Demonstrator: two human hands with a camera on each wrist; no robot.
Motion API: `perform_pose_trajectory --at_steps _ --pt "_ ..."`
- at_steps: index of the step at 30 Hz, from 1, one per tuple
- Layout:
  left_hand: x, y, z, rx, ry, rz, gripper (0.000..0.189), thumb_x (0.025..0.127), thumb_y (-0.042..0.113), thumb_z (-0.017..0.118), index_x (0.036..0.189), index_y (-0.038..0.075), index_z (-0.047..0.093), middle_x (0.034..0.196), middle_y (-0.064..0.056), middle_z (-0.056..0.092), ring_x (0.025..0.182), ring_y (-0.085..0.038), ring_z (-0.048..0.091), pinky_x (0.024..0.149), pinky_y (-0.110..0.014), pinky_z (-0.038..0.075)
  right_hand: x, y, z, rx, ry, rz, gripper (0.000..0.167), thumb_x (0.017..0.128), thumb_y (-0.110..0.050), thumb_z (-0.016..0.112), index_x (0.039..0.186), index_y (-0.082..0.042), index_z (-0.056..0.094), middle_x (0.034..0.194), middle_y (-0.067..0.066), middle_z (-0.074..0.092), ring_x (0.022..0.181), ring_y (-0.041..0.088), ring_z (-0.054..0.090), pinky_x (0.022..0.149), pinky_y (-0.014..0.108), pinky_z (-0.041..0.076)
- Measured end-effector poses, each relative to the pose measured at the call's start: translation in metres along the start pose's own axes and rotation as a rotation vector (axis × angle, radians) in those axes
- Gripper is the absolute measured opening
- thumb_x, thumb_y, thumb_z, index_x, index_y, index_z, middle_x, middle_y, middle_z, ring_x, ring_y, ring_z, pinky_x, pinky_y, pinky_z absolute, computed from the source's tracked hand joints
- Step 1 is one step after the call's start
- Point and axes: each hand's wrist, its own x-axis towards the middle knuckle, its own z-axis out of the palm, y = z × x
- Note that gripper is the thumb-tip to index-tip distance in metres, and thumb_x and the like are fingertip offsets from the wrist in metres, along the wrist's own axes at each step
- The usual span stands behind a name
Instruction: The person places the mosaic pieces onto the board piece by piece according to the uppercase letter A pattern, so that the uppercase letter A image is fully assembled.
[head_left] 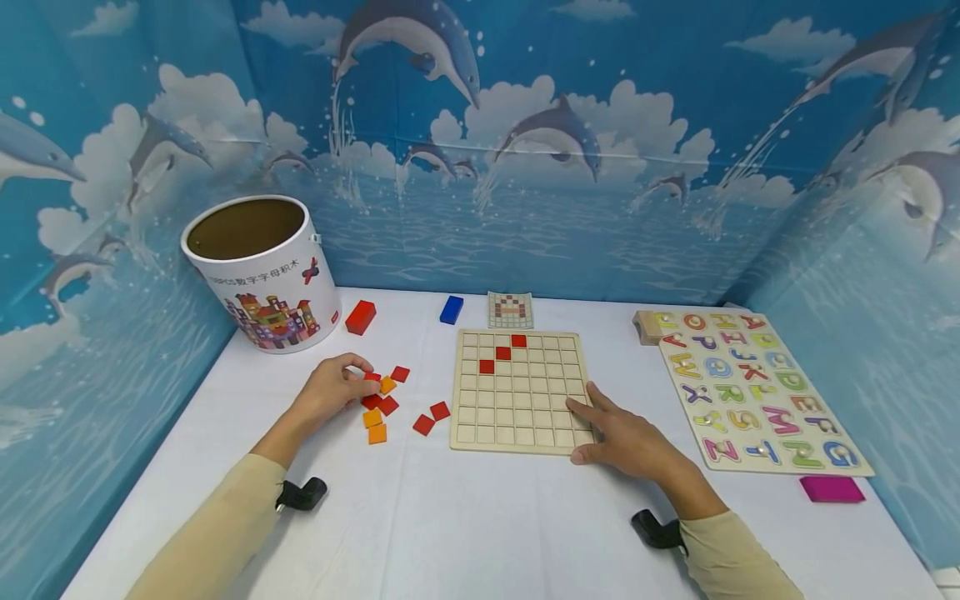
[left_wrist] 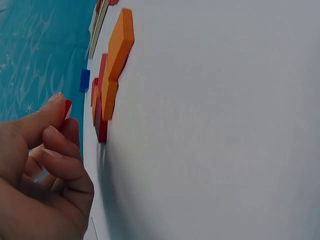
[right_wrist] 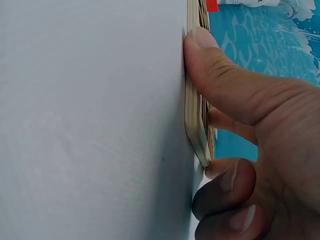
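My left hand [head_left: 332, 389] pinches a red square tile [left_wrist: 67, 108] between thumb and fingers, over a loose group of tiles on the cloth. In that group lie red tiles [head_left: 388, 406] and orange tiles [head_left: 377, 433]. Two more red tiles [head_left: 423, 425] lie between the group and the wooden grid board [head_left: 495, 417]. Three red tiles [head_left: 503, 353] sit in the board's upper cells in a diagonal line. My right hand [head_left: 626, 437] rests at the board's near right corner, thumb [right_wrist: 207, 52] against the near edge and fingers spread along the right side.
Behind the board lies a small pattern card [head_left: 510, 310]. A blue block [head_left: 452, 310] and a red block [head_left: 361, 317] lie farther left, near a white printed bucket [head_left: 285, 283]. At right, an alphabet board [head_left: 720, 450] leans on a wooden block [head_left: 647, 328], with a magenta block [head_left: 832, 489] nearby.
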Motion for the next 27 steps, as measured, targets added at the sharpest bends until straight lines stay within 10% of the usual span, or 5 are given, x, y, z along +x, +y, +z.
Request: perform_pose_trajectory --at_steps 16,27 --pt "0.012 0.08 0.094 -0.031 -0.072 0.08 0.029 0.09 0.024 0.078 0.116 0.02 0.066 0.074 -0.012 0.063 0.058 -0.024 0.056 0.053 -0.027 0.044 -0.003 0.003 -0.004 -0.013 0.023 -0.012 0.091 0.083 -0.057 0.075 0.157 -0.016 0.041 0.167 0.024 0.014 0.144 0.051 0.034 0.104 0.067 0.039" --pt "0.028 0.092 0.129 -0.012 -0.048 0.127 0.025 0.088 0.02 0.081 0.106 0.015 0.066 0.075 -0.007 0.063 0.058 -0.02 0.056 0.051 -0.028 0.043 -0.001 0.003 0.0 -0.002 0.012 -0.012 0.092 0.082 -0.058 0.076 0.157 -0.018 0.041 0.168 0.022 0.013 0.144 0.05 0.036 0.103 0.066 0.04"
